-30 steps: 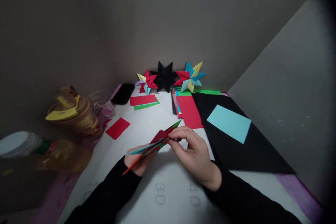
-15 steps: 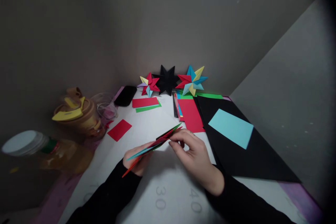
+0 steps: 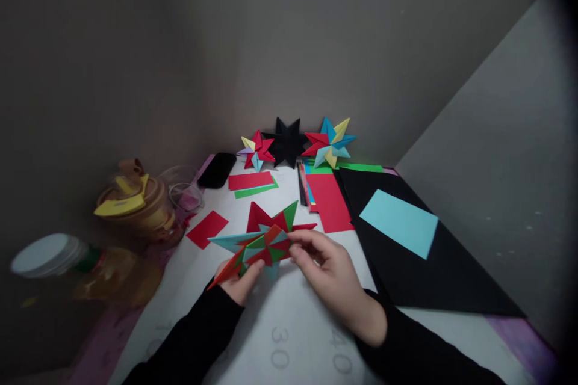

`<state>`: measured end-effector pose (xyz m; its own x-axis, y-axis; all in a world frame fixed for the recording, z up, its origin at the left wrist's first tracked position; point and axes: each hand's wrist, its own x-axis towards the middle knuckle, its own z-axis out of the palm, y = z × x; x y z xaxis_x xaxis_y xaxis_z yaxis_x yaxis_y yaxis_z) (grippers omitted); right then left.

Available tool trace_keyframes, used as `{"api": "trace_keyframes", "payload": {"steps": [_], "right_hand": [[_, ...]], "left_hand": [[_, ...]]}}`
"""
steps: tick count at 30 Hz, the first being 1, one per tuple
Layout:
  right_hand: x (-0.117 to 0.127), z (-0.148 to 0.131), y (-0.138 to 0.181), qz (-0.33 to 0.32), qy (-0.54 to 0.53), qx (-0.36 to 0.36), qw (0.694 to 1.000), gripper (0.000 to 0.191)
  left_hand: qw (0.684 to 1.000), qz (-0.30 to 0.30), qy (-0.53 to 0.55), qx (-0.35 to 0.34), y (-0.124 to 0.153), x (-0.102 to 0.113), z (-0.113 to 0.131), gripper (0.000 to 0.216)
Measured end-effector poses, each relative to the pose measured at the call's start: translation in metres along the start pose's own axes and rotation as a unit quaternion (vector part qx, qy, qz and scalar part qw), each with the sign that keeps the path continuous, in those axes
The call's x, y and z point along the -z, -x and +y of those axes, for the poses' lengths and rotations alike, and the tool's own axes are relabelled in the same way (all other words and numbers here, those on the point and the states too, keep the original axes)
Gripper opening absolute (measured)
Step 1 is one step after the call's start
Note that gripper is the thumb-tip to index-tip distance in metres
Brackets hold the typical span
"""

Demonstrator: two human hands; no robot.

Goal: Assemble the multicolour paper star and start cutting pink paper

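Note:
A folded paper star (image 3: 266,246) in red, green, light blue and orange is held up above the white mat, its patterned centre facing me. My left hand (image 3: 241,281) grips its lower left side, thumb in front and the other fingers hidden behind the paper. At the star's right side, my right hand (image 3: 332,277) pinches the paper near the centre between thumb and fingertips. A red paper rectangle (image 3: 206,230) lies on the mat just left of the star.
Three finished stars, red-mixed (image 3: 257,150), black (image 3: 288,142) and multicoloured (image 3: 331,142), lean on the back wall. Black sheets (image 3: 415,271) bearing light blue paper (image 3: 400,221) lie right. A phone (image 3: 217,170), a brown cup (image 3: 135,204) and a white-lidded jar (image 3: 85,261) stand left.
The star has turned from nearly edge-on to showing its face with its points spread. Both hands stay on it, and the left thumb now shows in front.

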<state>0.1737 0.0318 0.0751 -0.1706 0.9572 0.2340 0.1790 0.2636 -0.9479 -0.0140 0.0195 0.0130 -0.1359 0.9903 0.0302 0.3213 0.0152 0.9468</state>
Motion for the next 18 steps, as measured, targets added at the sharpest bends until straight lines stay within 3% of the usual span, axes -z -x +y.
{"api": "trace_keyframes", "payload": {"steps": [3,7,11,14,18], "right_hand": [[0.000,-0.002,-0.001,-0.043,-0.108,-0.116,0.986,0.029],[0.001,-0.005,-0.004,-0.044,-0.179,-0.143,0.972,0.033],[0.002,-0.007,-0.006,0.000,-0.159,-0.141,0.977,0.035],[0.004,-0.007,-0.008,-0.012,-0.147,-0.171,0.974,0.039],[0.006,-0.005,-0.011,-0.047,-0.110,-0.205,0.971,0.037]], "left_hand": [[1.000,-0.017,0.020,-0.009,0.001,-0.002,-0.003,0.034],[0.999,-0.022,0.026,-0.015,0.001,-0.002,-0.001,0.035],[0.992,-0.080,0.091,-0.017,-0.002,-0.001,0.003,0.040],[0.975,-0.151,0.162,0.000,-0.004,-0.002,0.005,0.040],[0.975,-0.143,0.167,-0.017,-0.002,-0.005,0.006,0.040]]}}
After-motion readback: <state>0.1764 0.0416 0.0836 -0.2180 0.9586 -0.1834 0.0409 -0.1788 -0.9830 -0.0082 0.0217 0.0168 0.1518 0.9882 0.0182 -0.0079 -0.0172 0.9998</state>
